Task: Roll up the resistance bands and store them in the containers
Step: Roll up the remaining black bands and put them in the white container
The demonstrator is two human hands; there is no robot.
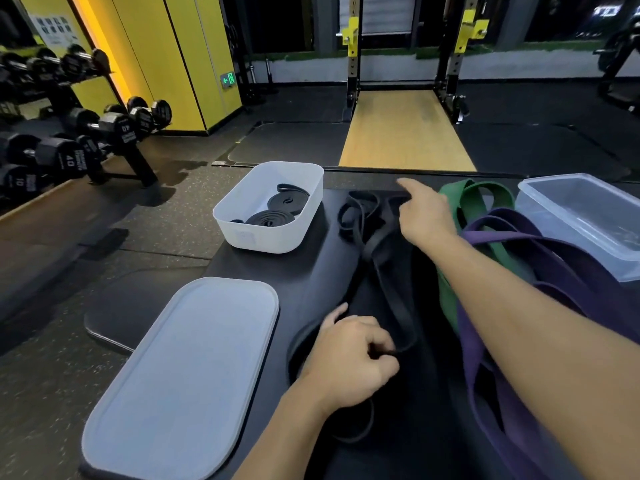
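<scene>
1. On the table [301, 271], centre: a loose black band [381, 258] lies in slack loops running from the far edge to the near edge.
2. Left hand [349, 358] is at the near end, fingers curled and pinching the band's strap.
3. Right hand [426, 216] reaches over the far loops, forefinger straight out. The other fingers are hidden beneath it, so whether it grips anything cannot be told.
4. White container [249, 233], far left: two rolled black bands [277, 216] already inside. Its lid [187, 368] lies flat nearby.
5. Green band [485, 202] and purple band [519, 237] lie in a heap to the right, beside a clear container [581, 216].
6. Handling, judged: the band looks light, limp and rubbery, likely to spring open. Best held flat at one end, with the coil kept pinched while rolling.
</scene>
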